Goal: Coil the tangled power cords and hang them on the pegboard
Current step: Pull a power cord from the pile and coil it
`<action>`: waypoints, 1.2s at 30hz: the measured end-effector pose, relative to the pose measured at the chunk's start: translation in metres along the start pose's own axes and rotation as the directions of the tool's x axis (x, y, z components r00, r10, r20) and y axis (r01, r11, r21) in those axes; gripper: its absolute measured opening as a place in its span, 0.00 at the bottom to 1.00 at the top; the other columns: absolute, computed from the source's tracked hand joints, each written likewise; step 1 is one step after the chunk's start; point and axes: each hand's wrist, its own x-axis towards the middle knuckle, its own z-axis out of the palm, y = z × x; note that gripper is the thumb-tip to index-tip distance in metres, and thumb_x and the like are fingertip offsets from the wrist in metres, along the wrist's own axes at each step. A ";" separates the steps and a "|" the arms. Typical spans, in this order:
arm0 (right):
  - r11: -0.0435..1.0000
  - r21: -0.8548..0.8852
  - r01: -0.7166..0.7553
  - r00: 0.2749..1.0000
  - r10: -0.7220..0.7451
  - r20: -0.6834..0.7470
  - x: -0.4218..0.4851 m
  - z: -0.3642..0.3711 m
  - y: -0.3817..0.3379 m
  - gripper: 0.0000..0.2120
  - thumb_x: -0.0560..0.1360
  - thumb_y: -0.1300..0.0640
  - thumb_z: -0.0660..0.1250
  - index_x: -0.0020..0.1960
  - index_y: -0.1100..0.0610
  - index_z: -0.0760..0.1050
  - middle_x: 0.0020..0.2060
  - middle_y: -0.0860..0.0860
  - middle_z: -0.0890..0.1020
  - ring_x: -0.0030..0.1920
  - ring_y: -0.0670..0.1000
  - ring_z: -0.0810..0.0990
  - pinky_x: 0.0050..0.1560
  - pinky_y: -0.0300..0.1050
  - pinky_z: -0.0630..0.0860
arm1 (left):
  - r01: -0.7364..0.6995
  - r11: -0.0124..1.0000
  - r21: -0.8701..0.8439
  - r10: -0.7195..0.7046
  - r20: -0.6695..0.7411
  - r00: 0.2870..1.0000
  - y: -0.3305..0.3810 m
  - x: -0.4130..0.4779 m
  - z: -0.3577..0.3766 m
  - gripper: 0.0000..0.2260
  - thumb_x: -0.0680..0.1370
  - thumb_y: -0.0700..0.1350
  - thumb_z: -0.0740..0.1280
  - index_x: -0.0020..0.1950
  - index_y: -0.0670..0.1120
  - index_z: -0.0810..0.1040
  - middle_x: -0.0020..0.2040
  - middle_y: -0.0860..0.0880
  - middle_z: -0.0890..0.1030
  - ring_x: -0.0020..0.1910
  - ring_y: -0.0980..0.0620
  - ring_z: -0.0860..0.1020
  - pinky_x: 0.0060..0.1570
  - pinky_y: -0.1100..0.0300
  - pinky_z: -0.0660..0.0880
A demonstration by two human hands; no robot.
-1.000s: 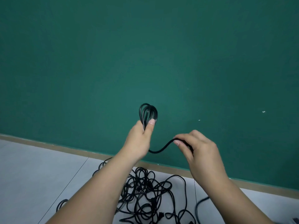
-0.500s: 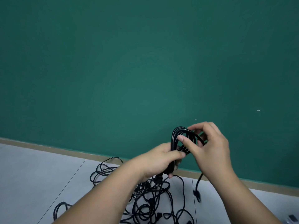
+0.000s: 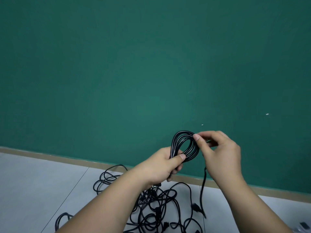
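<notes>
A black power cord wound into a small coil point(image 3: 180, 143) stands upright between my hands, in front of the green wall. My left hand point(image 3: 161, 167) grips the coil's lower part, thumb pressed across the strands. My right hand point(image 3: 220, 153) pinches the top right of the loop with fingertips. The cord's loose tail point(image 3: 202, 190) hangs down from under my right hand and looks blurred. A tangle of black cords point(image 3: 156, 204) with several plugs lies on the floor below my arms. No pegboard is in view.
The green wall point(image 3: 134, 73) fills most of the view, with a tan baseboard point(image 3: 50, 157) along its foot. Grey floor tiles point(image 3: 33, 190) stretch to the left. A small dark object point(image 3: 305, 226) sits at the bottom right corner.
The coil moved right and down from my raised left hand. My right hand, first holding the trailing cord, came up to the loop's top. The loose tail swings below it.
</notes>
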 end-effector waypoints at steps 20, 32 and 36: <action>0.938 0.240 -0.249 0.961 0.208 0.183 -0.014 0.018 0.001 0.13 0.85 0.54 0.66 0.56 0.37 0.84 0.40 0.45 0.88 0.38 0.48 0.87 0.45 0.56 0.87 | -0.125 0.992 0.036 0.129 -0.154 0.980 -0.003 0.007 0.015 0.11 0.87 0.40 0.60 0.61 0.49 0.81 0.57 0.53 0.86 0.57 0.54 0.83 0.60 0.58 0.79; 0.964 0.164 -0.210 0.966 0.179 0.185 -0.009 0.018 -0.004 0.05 0.81 0.49 0.71 0.55 0.42 0.86 0.44 0.46 0.87 0.34 0.43 0.86 0.43 0.42 0.80 | -0.034 0.934 -0.356 0.016 -0.053 0.998 0.010 -0.003 0.010 0.08 0.85 0.36 0.60 0.55 0.44 0.77 0.50 0.42 0.86 0.38 0.49 0.80 0.39 0.55 0.77; 0.997 0.009 -0.071 0.991 0.070 0.114 -0.015 0.022 -0.011 0.08 0.82 0.48 0.70 0.58 0.46 0.87 0.40 0.44 0.83 0.35 0.39 0.82 0.40 0.31 0.73 | -0.054 0.897 -0.439 0.040 -0.041 0.998 0.008 -0.002 0.009 0.07 0.86 0.37 0.62 0.61 0.39 0.78 0.48 0.42 0.83 0.39 0.48 0.79 0.41 0.51 0.81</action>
